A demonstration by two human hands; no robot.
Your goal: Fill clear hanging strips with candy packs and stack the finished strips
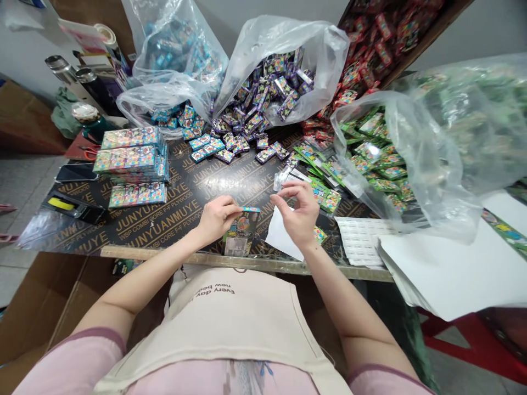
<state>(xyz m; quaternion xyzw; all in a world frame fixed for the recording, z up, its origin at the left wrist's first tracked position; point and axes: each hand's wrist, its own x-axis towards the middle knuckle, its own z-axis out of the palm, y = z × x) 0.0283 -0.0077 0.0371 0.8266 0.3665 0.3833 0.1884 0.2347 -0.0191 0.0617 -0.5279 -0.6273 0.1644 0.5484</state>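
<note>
My left hand (218,216) is closed in a pinch on the top edge of a small colourful packet (242,233) that hangs over the near edge of the dark plywood table (164,219). My right hand (298,211) is closed too, its fingertips pinching a clear plastic sleeve (284,178), with a white paper sheet (280,238) beneath the palm. The two hands are a short gap apart, just above the table's front edge.
Clear bags hold blue packets (177,44), purple packets (275,77) and green packets (382,153); loose ones spill on the table. Stacked display boxes (132,164) sit left. White sticker sheets (362,238) and white boards (453,269) lie right. Red packets (370,44) fill a tray behind.
</note>
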